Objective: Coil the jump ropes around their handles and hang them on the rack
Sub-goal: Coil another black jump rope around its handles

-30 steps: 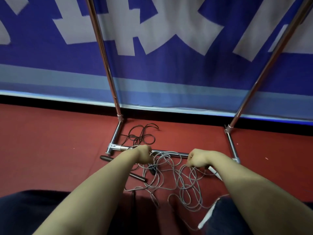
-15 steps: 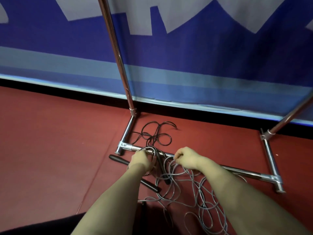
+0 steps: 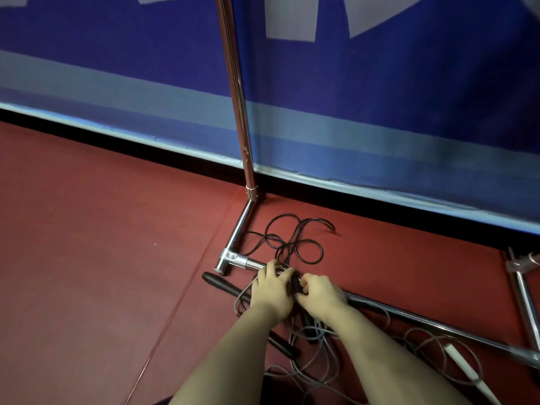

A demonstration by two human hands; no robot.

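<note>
Closest to us, the grey rope (image 3: 321, 361) is a loose tangle on the red floor (image 3: 102, 258), spilling toward 5 o'clock, where a white handle (image 3: 464, 366) lies among the loops. Another dark handle end (image 3: 285, 347) pokes out under our left forearm.

Up from that, both hands meet right over the rack (image 3: 423, 320) base bar. Our left hand (image 3: 271, 290) has its fingers curled round a black handle (image 3: 295, 283) and a few grey loops. Our right hand (image 3: 320, 293) is touching it from 3 o'clock, fingertips tucked in and pinching the same handle. So the handle sits squeezed between the two hands, mostly hidden. We can't tell how much rope is on it.

At 9 o'clock from the hands, a long black handle (image 3: 217, 283) lies flat, just beside the rack's corner joint. At 12 o'clock the black rope (image 3: 292, 244) sprawls in loops inside the frame, one strand running back to our hands.

For room: the open floor is to the left, crossed by a thin seam (image 3: 175, 302). To the right, the bar runs off to 4 o'clock and meets the far foot at the picture's edge. Straight ahead, the upright pole climbs out of view, and the blue banner (image 3: 380, 112) closes things off behind it.
</note>
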